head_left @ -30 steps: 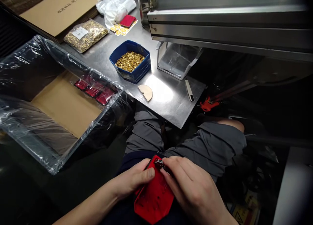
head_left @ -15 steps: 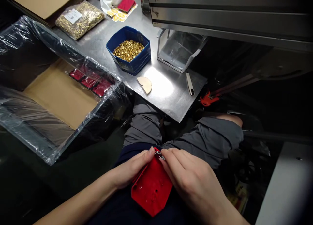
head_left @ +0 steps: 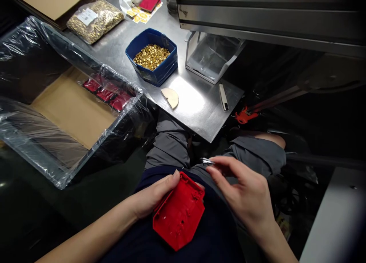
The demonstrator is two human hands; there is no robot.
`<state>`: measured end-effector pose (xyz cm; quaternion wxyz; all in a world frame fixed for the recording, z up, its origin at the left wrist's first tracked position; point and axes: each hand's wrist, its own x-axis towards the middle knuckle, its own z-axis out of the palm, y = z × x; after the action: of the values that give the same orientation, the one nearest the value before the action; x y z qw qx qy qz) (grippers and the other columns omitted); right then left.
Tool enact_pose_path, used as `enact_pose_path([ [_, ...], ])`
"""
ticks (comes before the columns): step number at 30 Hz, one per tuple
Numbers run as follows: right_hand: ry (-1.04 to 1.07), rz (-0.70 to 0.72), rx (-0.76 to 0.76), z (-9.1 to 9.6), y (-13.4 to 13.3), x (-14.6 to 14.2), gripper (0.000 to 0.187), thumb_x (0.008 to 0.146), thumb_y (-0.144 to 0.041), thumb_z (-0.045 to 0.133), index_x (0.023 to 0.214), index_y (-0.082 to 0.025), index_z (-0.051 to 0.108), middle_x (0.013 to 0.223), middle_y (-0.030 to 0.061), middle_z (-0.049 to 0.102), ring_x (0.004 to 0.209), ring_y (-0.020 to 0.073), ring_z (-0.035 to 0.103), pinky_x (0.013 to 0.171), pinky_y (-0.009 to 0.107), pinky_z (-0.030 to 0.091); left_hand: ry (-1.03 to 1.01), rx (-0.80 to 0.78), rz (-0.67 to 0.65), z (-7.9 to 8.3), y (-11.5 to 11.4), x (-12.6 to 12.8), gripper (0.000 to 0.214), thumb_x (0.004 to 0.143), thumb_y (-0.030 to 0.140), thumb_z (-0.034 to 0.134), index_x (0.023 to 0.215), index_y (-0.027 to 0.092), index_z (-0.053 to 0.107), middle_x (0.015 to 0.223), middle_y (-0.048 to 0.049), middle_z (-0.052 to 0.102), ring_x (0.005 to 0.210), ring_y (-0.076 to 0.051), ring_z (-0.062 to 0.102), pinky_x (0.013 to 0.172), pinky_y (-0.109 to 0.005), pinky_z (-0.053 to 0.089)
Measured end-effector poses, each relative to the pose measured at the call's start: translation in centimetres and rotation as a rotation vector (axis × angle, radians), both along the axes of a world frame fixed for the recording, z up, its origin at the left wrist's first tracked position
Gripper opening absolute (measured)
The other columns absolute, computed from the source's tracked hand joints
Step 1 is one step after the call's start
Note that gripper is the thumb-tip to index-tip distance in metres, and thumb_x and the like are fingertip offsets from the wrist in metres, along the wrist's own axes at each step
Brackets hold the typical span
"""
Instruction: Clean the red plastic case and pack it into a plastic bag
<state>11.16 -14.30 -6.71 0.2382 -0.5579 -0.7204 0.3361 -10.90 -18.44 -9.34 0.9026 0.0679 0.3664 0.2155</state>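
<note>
My left hand (head_left: 158, 192) grips a red plastic shell (head_left: 180, 215) by its left edge, the thumb pressed near its top corner. The shell lies tilted over my lap, its hollow inside facing up, with small holes and posts showing. To the right and slightly above it, my right hand (head_left: 243, 190) pinches a small shiny metal tool (head_left: 207, 161) between thumb and forefinger. It looks like a nail clipper, though its far end is too small to make out clearly. This tool is apart from the shell.
On the metal table (head_left: 197, 118) stand a blue bin (head_left: 162, 74) of small gold-coloured metal pieces, a grey bin (head_left: 213, 78), a cream half-disc (head_left: 170, 98) and a utility knife (head_left: 223, 97). A plastic-lined crate (head_left: 98, 150) at left holds red parts (head_left: 105, 93). A bag of gold pieces (head_left: 95, 20) lies behind.
My right hand has drawn the metal tool off the top of the red shell, up and to the right. My left hand keeps its grip, and more of the shell's inside shows.
</note>
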Motion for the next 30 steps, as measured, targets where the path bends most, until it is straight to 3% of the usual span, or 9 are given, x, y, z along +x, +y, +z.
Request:
enact_pose_path([
  [3,0.014,-0.16,-0.097,-0.8,0.6,0.3,0.015,0.09,-0.035,0.069,0.102,-0.027,0.07,0.085,-0.0024,0.074,0.072,0.0137,0.068,0.065,0.022,0.054,-0.024,-0.051,-0.016,0.3,0.3,-0.1,0.075,0.084,0.074,0.055,0.123,0.011,0.069,0.118,-0.0168,0.073,0.107,-0.029,0.069,0.094,-0.037,0.051],
  [8,0.07,-0.167,-0.249,-1.4,0.4,0.1,0.018,0.089,-0.041,0.068,0.103,-0.028,0.069,0.085,-0.0029,0.073,0.074,0.0136,0.068,0.064,0.021,0.053,-0.026,-0.071,-0.004,0.1,0.1,0.0,0.075,0.085,0.074,0.053,0.124,0.012,0.069,0.119,-0.017,0.073,0.107,-0.029,0.069,0.094,-0.037,0.051],
  [11,0.113,-0.108,-0.328,-0.7,-0.4,-0.3,0.019,0.09,-0.041,0.066,0.103,-0.028,0.068,0.082,-0.0024,0.071,0.071,0.0132,0.066,0.059,0.02,0.051,-0.002,0.078,0.033,-0.3,-0.3,0.0,0.078,0.084,0.076,0.053,0.127,0.012,0.066,0.116,-0.0176,0.072,0.107,-0.032,0.068,0.097,-0.042,0.049],
  [14,0.172,-0.07,-0.39,0.7,-1.7,-0.9,0.019,0.09,-0.041,0.064,0.1,-0.026,0.066,0.077,-0.0018,0.07,0.064,0.0129,0.064,0.051,0.019,0.049,-0.004,0.289,0.1,-0.5,-0.3,-0.1,0.092,0.07,0.076,0.069,0.137,0.015,0.055,0.128,-0.0194,0.064,0.118,-0.039,0.061,0.105,-0.051,0.043],
  [19,0.293,-0.07,-0.486,2.3,-4.1,-2.7,0.011,0.088,-0.036,0.063,0.089,-0.026,0.067,0.064,-0.0048,0.062,0.046,0.0087,0.054,0.042,0.016,0.043,0.062,0.355,0.1,0.1,-0.1,-0.5,0.103,0.056,0.068,0.084,0.141,0.023,0.047,0.138,-0.0171,0.056,0.125,-0.038,0.056,0.11,-0.05,0.039],
  [22,0.3,-0.063,-0.45,2.0,-5.0,-3.7,0.01,0.087,-0.033,0.063,0.092,-0.028,0.07,0.066,-0.0053,0.064,0.046,0.0086,0.052,0.042,0.017,0.043,0.1,0.374,0.091,0.3,-0.2,-0.5,0.101,0.056,0.064,0.086,0.14,0.024,0.047,0.136,-0.0163,0.057,0.124,-0.036,0.056,0.108,-0.045,0.042],
  [27,0.256,-0.074,-0.314,1.1,-5.4,-4.3,0.015,0.087,-0.032,0.065,0.099,-0.027,0.072,0.065,-0.0041,0.066,0.044,0.0091,0.052,0.042,0.02,0.041,0.115,0.293,0.07,0.1,-0.7,-0.5,0.087,0.066,0.029,0.092,0.14,0.029,0.046,0.129,-0.0111,0.062,0.121,-0.031,0.059,0.103,-0.039,0.047],
  [30,0.26,-0.062,-0.289,1.0,-5.4,-4.3,0.016,0.086,-0.03,0.066,0.101,-0.026,0.072,0.067,-0.0038,0.067,0.045,0.0092,0.055,0.043,0.02,0.042,0.112,0.279,0.08,0.2,-0.9,-0.4,0.081,0.072,0.02,0.088,0.14,0.029,0.044,0.123,-0.0101,0.065,0.112,-0.027,0.064,0.099,-0.038,0.049],
])
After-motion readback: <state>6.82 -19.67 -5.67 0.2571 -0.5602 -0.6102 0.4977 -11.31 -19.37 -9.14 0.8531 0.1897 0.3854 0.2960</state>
